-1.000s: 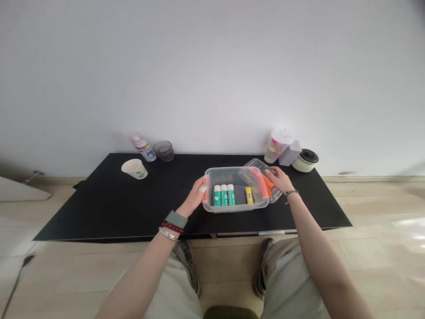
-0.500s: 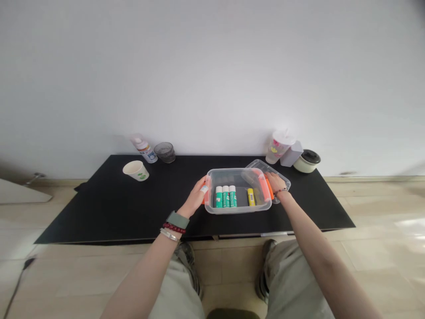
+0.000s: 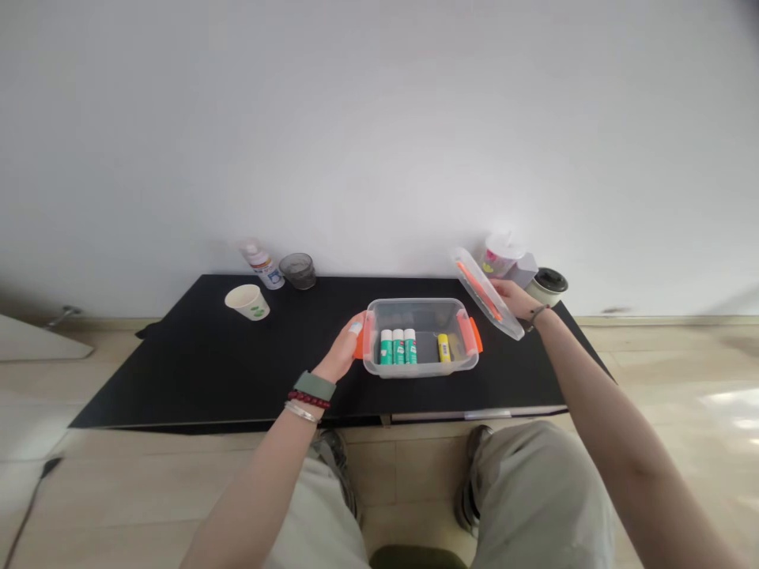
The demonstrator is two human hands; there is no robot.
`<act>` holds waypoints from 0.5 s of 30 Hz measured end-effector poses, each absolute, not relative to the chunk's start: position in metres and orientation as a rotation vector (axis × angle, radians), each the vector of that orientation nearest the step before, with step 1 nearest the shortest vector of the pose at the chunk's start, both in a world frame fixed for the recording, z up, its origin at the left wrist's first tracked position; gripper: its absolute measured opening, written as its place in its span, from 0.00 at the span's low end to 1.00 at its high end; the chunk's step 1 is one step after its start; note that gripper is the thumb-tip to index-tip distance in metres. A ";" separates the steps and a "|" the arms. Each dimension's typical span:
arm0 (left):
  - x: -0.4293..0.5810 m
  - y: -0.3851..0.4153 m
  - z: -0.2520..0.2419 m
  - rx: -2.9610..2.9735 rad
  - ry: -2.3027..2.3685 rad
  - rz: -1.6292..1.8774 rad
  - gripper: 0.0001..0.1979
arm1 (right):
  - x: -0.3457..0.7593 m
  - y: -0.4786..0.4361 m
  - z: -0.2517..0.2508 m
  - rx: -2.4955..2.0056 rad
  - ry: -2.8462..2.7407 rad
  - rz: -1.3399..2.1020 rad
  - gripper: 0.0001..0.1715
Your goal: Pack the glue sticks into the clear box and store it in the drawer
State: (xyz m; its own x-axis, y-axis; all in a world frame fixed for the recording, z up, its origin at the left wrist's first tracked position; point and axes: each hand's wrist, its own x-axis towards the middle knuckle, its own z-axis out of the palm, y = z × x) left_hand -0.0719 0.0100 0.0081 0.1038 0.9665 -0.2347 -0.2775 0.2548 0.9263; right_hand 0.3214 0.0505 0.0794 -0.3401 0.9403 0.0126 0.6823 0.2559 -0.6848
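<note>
The right hand's fingers (image 3: 503, 289) are closed on the edge of a clear plastic lid (image 3: 489, 294), which stands tilted up off the tabletop, its orange seal strip (image 3: 479, 291) showing through. The right hand (image 3: 511, 299) sits at the lid's far side, partly seen through the plastic. The left hand (image 3: 345, 353) has its fingers (image 3: 356, 325), one with a white bandage, against the orange clip (image 3: 366, 335) on the left end of a clear plastic box (image 3: 421, 304); whether they grip it, I cannot tell. Inside the box stand three green-and-white glue sticks (image 3: 398, 348), with a yellow glue stick (image 3: 443, 348) just beside them. The box sits on a black tabletop (image 3: 178, 379), with a paper cup (image 3: 247, 302) well off to its left.
</note>
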 end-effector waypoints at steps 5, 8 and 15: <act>-0.070 0.008 0.025 0.659 0.971 0.996 0.21 | 0.260 0.066 0.112 -1.432 -2.460 0.719 0.21; -0.071 0.007 0.030 0.596 0.965 0.967 0.23 | 0.227 0.075 0.115 -1.399 -2.681 0.608 0.21; -0.070 0.008 0.026 0.644 0.898 0.972 0.24 | 0.194 0.078 0.110 -1.282 -2.866 0.504 0.22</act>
State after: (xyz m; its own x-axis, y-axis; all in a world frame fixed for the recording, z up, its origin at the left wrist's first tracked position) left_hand -0.0703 0.0080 0.0262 0.2713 0.8979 -0.3468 -0.4169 0.4343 0.7984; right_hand 0.1943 0.0782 0.1099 -0.6744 0.7203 -0.1620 0.7324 0.6249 -0.2704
